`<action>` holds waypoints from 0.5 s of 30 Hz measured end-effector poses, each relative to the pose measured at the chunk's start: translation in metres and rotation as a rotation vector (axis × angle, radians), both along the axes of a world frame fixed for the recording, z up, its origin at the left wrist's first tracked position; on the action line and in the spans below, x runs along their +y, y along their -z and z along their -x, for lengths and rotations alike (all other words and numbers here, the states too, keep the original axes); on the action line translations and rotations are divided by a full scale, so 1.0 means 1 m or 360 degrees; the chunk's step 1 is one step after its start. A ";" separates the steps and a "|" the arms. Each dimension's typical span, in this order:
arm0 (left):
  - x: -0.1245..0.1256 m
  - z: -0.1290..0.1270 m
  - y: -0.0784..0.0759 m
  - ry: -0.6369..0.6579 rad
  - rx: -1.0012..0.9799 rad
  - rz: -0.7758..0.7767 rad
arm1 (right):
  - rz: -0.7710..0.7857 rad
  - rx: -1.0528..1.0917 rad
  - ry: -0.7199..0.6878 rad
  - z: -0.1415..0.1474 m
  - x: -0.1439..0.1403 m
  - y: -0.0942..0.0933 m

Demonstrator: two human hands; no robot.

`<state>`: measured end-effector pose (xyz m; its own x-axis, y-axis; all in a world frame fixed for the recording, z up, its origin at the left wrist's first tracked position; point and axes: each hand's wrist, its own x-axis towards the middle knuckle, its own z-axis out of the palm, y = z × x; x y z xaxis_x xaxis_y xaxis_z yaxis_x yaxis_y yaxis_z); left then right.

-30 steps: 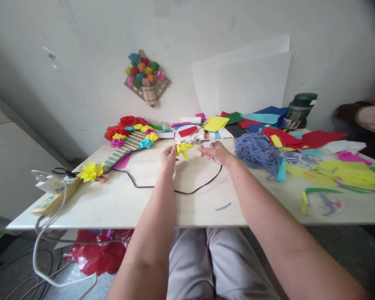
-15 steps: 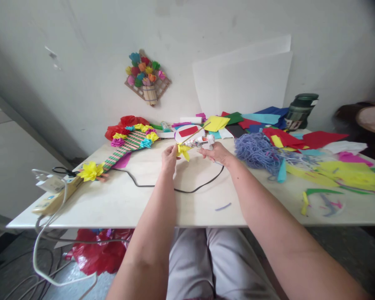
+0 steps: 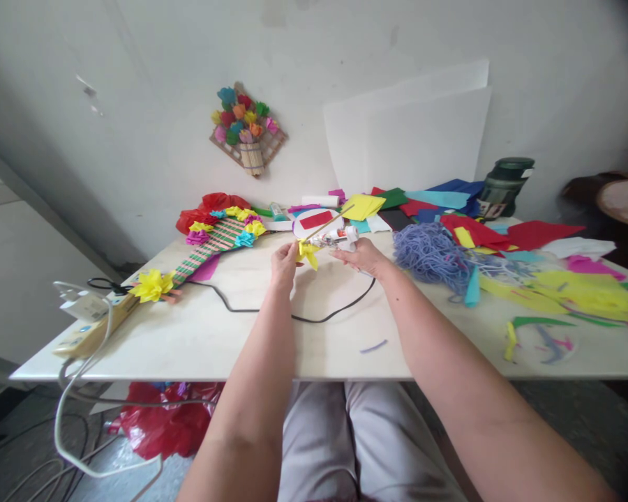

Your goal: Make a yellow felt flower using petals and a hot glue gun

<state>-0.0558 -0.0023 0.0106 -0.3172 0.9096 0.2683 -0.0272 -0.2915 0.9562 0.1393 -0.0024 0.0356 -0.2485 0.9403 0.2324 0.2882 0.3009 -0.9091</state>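
Over the middle of the table, my left hand [image 3: 284, 265] is closed on a yellow paper flower [image 3: 308, 255]. A thin brown stick [image 3: 329, 224] rises from the flower toward the upper right. My right hand [image 3: 365, 256] is wrapped round a white glue gun [image 3: 346, 239], and its nozzle end points left at the flower. Whether the nozzle touches the paper I cannot make out. A black cord [image 3: 324, 320] curves across the table below both hands. Behind them lies a white oval piece with a red rectangle [image 3: 315, 220].
To the left lies a striped woven panel [image 3: 214, 244] edged with paper flowers, beside a power strip [image 3: 78, 335]. On the right are a heap of blue-purple yarn [image 3: 432, 254], coloured paper sheets [image 3: 539, 233] and a dark green jar [image 3: 506, 185]. A flower decoration [image 3: 251, 157] hangs on the wall.
Both hands stay almost in place, still holding the flower and the glue gun. The stick's upper end has shifted very slightly to the right.
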 end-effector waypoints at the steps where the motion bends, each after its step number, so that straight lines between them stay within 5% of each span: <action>1: 0.000 0.000 0.000 -0.0002 0.0001 0.0001 | -0.0005 -0.0006 0.0005 0.000 0.000 0.000; 15: 0.000 0.001 0.000 0.0031 -0.0048 -0.0003 | -0.0106 -0.0130 0.0023 -0.002 0.002 0.000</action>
<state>-0.0565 -0.0020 0.0104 -0.3073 0.9153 0.2602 -0.0619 -0.2921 0.9544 0.1409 -0.0008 0.0356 -0.2556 0.9272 0.2738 0.3655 0.3549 -0.8605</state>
